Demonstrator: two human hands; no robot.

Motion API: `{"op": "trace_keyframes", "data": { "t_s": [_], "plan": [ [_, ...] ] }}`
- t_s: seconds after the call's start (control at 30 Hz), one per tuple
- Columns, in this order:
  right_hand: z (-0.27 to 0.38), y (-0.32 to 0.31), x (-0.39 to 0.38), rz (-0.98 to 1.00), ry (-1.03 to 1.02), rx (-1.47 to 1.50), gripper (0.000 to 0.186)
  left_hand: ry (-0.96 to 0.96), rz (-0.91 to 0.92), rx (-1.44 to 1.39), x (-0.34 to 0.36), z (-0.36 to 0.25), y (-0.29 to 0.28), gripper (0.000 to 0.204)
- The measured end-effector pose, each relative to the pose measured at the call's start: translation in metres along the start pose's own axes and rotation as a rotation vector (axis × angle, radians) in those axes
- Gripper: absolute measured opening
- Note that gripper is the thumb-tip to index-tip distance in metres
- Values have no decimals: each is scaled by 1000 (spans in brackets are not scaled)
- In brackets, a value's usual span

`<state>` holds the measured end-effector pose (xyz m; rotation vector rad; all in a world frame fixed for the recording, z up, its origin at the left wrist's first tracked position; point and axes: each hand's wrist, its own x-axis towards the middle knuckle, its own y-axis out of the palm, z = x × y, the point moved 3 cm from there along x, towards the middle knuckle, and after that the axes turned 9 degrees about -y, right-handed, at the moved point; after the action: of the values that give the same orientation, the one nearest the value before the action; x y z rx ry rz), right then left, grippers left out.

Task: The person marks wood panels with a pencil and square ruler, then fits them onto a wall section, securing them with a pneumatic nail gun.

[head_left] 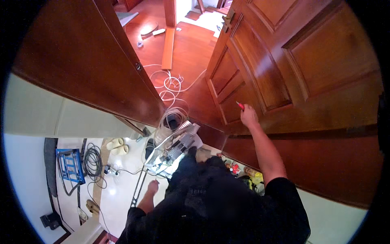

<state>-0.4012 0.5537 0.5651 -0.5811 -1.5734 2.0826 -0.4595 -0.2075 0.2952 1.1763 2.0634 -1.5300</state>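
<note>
My right hand (pixel 249 116) is raised in front of the open brown panelled door (pixel 260 69). Its fingers are closed round a small red pointed tool (pixel 241 105), whose tip points up and left; its exact kind is too small to make out. My left hand (pixel 153 187) hangs low over the pale tiled floor, its fingers blurred and partly hidden. Nearest to it stands a silver and white machine with metal fins (pixel 178 148), between my legs and the door frame. A coil of white cable (pixel 172 118) lies behind that machine and trails over the threshold.
An orange-brown board (pixel 167 49) lies on the wooden floor beyond the doorway. To the left are a blue folding frame (pixel 71 166), a black cable coil (pixel 93 160) and pale slippers (pixel 118 147). Small red and yellow items (pixel 239 168) lie by the wall beneath my right arm.
</note>
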Motion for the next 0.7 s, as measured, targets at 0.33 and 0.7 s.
{"op": "trace_keyframes", "data": {
  "t_s": [0.33,0.7],
  "plan": [
    [-15,43,111,468,-16,-197,29,31,-307,-349,175,-309,-252,37],
    [62,80,353,687,-266,-68,29,208,-718,194,274,-553,-501,23]
  ]
}}
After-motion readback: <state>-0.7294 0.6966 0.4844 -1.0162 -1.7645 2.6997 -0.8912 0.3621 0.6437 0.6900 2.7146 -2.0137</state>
